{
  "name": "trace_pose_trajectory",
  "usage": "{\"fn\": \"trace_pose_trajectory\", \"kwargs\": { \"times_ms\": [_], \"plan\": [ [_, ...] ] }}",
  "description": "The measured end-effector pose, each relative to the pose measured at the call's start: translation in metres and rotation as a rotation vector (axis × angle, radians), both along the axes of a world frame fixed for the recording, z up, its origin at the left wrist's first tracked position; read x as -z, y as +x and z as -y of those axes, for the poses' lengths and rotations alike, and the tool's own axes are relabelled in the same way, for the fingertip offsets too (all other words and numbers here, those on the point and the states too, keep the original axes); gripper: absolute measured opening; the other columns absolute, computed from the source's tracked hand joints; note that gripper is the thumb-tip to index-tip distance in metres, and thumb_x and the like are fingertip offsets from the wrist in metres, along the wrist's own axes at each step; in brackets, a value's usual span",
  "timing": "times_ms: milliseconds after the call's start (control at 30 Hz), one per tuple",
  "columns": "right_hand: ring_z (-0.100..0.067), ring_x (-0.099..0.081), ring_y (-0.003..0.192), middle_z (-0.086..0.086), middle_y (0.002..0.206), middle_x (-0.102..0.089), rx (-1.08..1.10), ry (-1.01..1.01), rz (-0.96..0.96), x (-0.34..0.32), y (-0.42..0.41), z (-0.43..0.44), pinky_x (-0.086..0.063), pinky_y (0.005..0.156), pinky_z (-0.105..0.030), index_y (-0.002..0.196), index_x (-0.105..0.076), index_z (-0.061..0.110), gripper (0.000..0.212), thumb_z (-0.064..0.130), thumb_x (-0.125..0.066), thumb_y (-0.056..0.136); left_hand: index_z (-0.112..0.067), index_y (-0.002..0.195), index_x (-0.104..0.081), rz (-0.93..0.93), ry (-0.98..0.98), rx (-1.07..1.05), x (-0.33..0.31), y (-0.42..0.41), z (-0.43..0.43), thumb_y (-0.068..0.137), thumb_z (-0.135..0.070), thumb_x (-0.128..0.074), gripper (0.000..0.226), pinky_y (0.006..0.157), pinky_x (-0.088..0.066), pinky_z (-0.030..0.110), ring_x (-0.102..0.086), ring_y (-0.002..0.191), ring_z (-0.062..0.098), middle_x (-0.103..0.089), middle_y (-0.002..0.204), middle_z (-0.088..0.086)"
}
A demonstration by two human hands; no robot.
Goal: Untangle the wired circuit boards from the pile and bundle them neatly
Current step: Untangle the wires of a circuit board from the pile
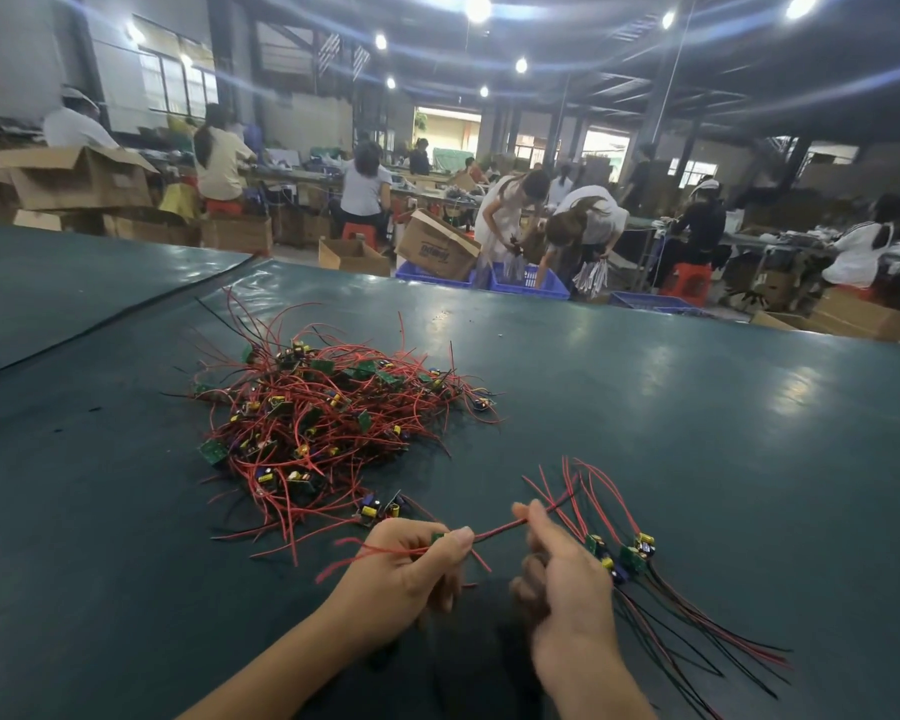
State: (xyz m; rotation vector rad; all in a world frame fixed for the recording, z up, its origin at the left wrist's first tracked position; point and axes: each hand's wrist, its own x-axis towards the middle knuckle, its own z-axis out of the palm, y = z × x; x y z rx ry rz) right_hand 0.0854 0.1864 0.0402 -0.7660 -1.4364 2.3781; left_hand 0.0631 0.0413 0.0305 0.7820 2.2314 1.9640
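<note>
A tangled pile of small green circuit boards with red and black wires (323,413) lies on the dark green table (697,433), left of centre. My left hand (411,569) pinches one small board with its red wires near the table's front. My right hand (567,579) holds the red and black wire pair running from that board, fingers blurred. Just right of my right hand lies a small group of separated boards (627,556), their red and black wires fanned out toward the lower right. Two loose boards (380,506) sit at the pile's near edge.
A seam in the table cover (126,314) runs diagonally at the left. Beyond the far table edge stand blue crates (528,283), cardboard boxes (437,246) and several people at other benches.
</note>
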Motion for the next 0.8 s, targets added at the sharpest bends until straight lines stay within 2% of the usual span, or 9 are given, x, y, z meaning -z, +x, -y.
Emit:
{"fn": "trace_pose_trajectory", "kwargs": {
  "times_ms": [133,233,333,467,600,667,800],
  "plan": [
    [-0.002,-0.022,0.032,0.006,0.060,-0.040,0.072,-0.141,-0.074,-0.006,-0.003,-0.021,-0.020,0.030,-0.015,0.084,-0.071,0.009,0.011,0.015,-0.064,0.090,-0.015,0.049,-0.057,0.045,0.065,0.005,-0.004,0.000,0.003,0.082,-0.048,-0.055,0.047,0.050,-0.043,0.022,-0.053,0.045,0.017,-0.056,0.048,0.003],
    [-0.003,-0.022,0.033,0.007,0.059,-0.042,0.071,-0.137,-0.111,-0.005,-0.002,-0.023,-0.020,0.030,-0.016,0.086,-0.071,0.010,0.007,0.013,-0.065,0.089,-0.008,0.051,-0.058,0.063,0.096,-0.020,-0.004,-0.002,0.004,0.085,-0.043,-0.057,0.049,0.053,-0.045,0.027,-0.054,0.047,0.019,-0.057,0.049,0.008],
    [-0.003,-0.022,0.034,0.008,0.056,-0.045,0.073,-0.111,-0.134,-0.004,-0.002,-0.021,-0.021,0.030,-0.016,0.082,-0.072,0.013,0.008,0.015,-0.067,0.088,-0.003,0.059,-0.065,0.156,0.098,-0.074,-0.003,-0.005,0.006,0.089,-0.043,-0.059,0.050,0.056,-0.048,0.029,-0.061,0.055,0.023,-0.067,0.061,0.013],
    [-0.004,-0.024,0.035,0.009,0.058,-0.050,0.082,-0.114,-0.160,-0.003,-0.002,-0.020,-0.022,0.031,-0.016,0.077,-0.071,0.016,0.012,0.019,-0.068,0.088,-0.007,0.078,-0.074,0.274,0.129,-0.187,-0.002,-0.007,0.005,0.072,-0.049,-0.062,0.044,0.049,-0.046,0.019,-0.067,0.061,0.020,-0.075,0.081,0.009],
    [-0.005,-0.027,0.038,0.010,0.060,-0.056,0.020,-0.083,-0.221,-0.006,0.002,-0.017,-0.023,0.032,-0.017,0.073,-0.070,0.015,0.013,0.021,-0.068,0.085,-0.007,0.085,-0.073,0.483,0.364,-0.277,-0.004,-0.012,0.006,0.063,-0.044,-0.074,0.043,0.048,-0.048,0.019,-0.066,0.060,0.011,-0.076,0.087,0.009],
    [-0.006,-0.030,0.039,0.009,0.065,-0.059,-0.042,-0.071,-0.269,-0.009,0.005,-0.014,-0.024,0.033,-0.017,0.072,-0.072,0.015,0.017,0.029,-0.067,0.080,-0.008,0.085,-0.071,0.580,0.511,-0.287,-0.006,-0.014,0.009,0.059,-0.039,-0.078,0.041,0.045,-0.049,0.019,-0.064,0.056,0.010,-0.075,0.084,0.008],
    [-0.007,-0.033,0.040,0.004,0.062,-0.052,-0.140,-0.090,-0.325,-0.009,0.008,-0.010,-0.026,0.034,-0.018,0.084,-0.077,0.014,0.051,0.060,-0.057,0.072,-0.010,0.083,-0.073,0.647,0.648,-0.263,-0.008,-0.018,0.013,0.062,-0.037,-0.076,0.034,0.043,-0.047,0.020,-0.053,0.048,0.009,-0.062,0.067,0.001]
  ]
}}
